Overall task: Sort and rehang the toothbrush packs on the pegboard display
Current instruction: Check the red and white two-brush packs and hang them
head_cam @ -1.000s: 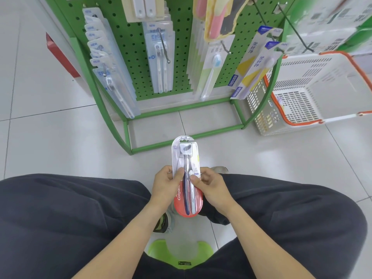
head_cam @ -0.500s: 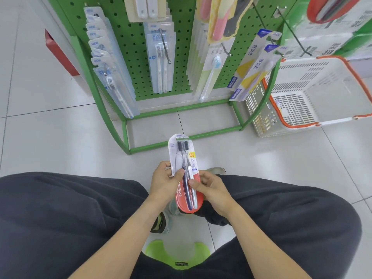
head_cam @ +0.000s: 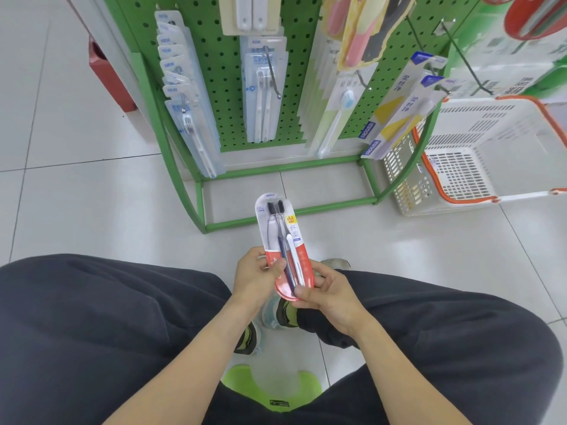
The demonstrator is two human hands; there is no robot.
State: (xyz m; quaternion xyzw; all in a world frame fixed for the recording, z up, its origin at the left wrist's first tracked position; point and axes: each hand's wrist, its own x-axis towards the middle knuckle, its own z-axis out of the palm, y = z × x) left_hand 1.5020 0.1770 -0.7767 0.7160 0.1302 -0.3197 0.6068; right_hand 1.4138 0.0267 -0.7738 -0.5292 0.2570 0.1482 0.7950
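Note:
I hold a red and clear toothbrush pack with two dark-bristled brushes, upright over my knees, its hang hole pointing at the display. My left hand grips its lower left edge, thumb across the front. My right hand pinches its rounded red bottom end from the right. Ahead stands the green pegboard with rows of hung packs: clear blue-topped packs at left, a white pair in the middle, a single blue-headed brush pack, and blue and yellow boxes at right.
A white plastic basket with orange rim sits on the floor right of the green rack frame. A bare metal peg hook juts out at upper right. A green stool is under me. White floor tiles lie all around.
The pack has turned so its printed front with both brushes faces me. My right hand slid down from the pack's side to its bottom end. The pegboard sits slightly lower in view.

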